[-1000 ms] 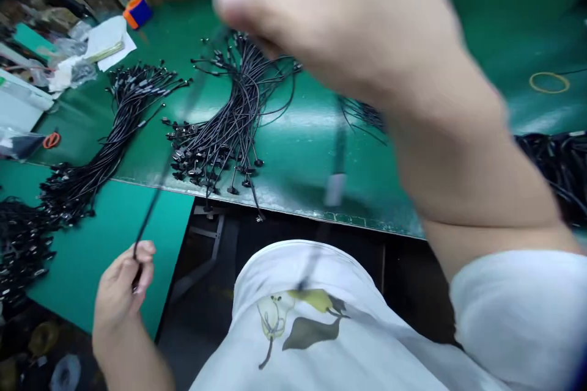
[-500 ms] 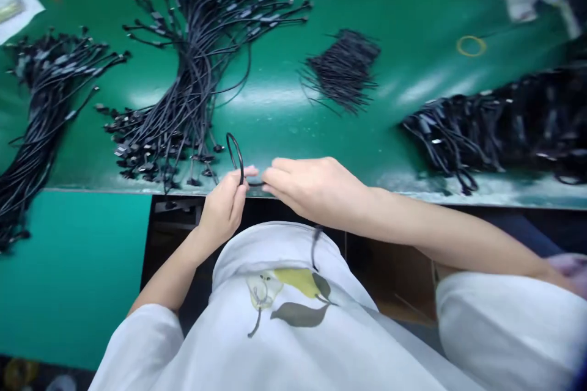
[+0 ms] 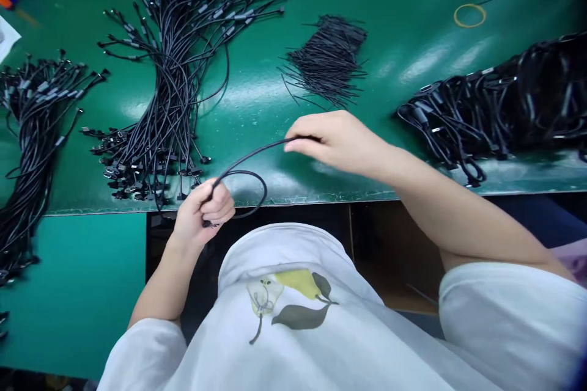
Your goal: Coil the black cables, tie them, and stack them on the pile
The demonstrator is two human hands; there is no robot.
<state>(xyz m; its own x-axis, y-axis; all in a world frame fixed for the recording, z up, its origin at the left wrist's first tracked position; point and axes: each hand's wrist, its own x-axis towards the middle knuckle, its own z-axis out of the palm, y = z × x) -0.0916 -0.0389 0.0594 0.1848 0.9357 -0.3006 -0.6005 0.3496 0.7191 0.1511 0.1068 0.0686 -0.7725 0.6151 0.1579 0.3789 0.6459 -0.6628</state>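
Note:
My left hand [image 3: 203, 211] is closed round a thin black cable [image 3: 250, 159] at the table's near edge, where the cable forms a loop. The cable runs up and right into my right hand [image 3: 337, 139], whose fingers pinch it above the green table [image 3: 403, 67]. Just left of my left hand lies a big bundle of black cables with plug ends [image 3: 169, 73]. A small heap of short black ties [image 3: 328, 58] sits beyond my right hand.
Another cable bundle [image 3: 32, 134] lies at the far left and a dark heap of coiled cables [image 3: 504, 107] at the right. A yellow rubber band [image 3: 469, 14] rests at the back right. A lower teal surface [image 3: 73, 281] extends at the left.
My hands were together at the table edge with a small loop; now the right hand has pulled away up and right, drawing the cable out, and the loop has widened.

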